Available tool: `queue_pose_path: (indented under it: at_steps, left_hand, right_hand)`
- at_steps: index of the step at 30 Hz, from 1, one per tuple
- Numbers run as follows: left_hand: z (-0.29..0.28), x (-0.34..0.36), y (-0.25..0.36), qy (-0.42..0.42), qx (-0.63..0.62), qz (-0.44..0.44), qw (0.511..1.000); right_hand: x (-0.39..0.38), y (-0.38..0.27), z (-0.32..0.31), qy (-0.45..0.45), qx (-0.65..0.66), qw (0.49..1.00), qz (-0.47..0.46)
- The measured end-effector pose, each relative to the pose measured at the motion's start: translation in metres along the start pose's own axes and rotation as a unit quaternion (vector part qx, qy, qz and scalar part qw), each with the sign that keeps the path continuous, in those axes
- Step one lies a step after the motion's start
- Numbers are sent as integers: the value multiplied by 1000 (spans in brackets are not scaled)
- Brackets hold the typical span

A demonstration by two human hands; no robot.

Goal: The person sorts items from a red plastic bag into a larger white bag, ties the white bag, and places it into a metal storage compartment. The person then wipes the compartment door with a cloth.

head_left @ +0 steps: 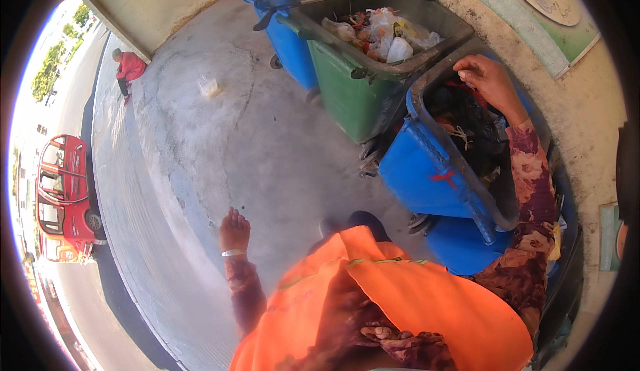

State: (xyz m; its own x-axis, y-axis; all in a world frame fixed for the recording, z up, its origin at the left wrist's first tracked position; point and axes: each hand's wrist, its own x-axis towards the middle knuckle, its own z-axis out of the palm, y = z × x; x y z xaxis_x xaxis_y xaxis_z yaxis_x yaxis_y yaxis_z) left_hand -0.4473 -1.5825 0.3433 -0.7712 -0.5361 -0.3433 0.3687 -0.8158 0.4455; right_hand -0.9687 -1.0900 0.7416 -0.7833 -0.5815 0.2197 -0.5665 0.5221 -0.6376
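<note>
My right hand (492,86) is over the far rim of a blue wheeled bin (427,171), fingers bent and pressed together. Whatever is between the fingertips is too small to make out. Inside that bin lie dark plastic bags (470,121) and mixed rubbish, partly in shadow. Out to the left, above the grey floor, my left hand (235,231) hangs with loosely bent fingers a little apart and nothing in it. A pale band circles that wrist. Patterned sleeves cover both arms, and an orange vest (427,298) covers my front.
A green bin (347,88) full of bagged rubbish (387,34) stands beyond, beside another blue bin (290,48). A crumpled clear bag (210,86) lies on the concrete floor (273,151). A person in red (130,68) sits far left, near a red vehicle (63,194). The wall borders the bins.
</note>
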Motion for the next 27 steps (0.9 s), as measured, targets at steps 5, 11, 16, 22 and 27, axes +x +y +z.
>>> queue_pose_path:
  at_steps: [5, 11, 16, 22, 27]
  left_hand:
    - [33, 95, 53, -91, 235, 34, 967]
    - [20, 183, 135, 64, 185, 58, 979]
    - [122, 255, 176, 218, 200, 82, 952]
    - [154, 343, 213, 0, 148, -31, 988]
    - [139, 435, 207, 75, 225, -55, 970]
  right_hand:
    - [155, 18, 45, -35, -98, 994, 29]
    - [358, 102, 164, -28, -162, 983, -85]
    - [447, 174, 249, -97, -254, 962, -35]
    - [461, 211, 293, -141, -281, 949, 32]
    - [462, 193, 300, -79, -325, 941, 42]
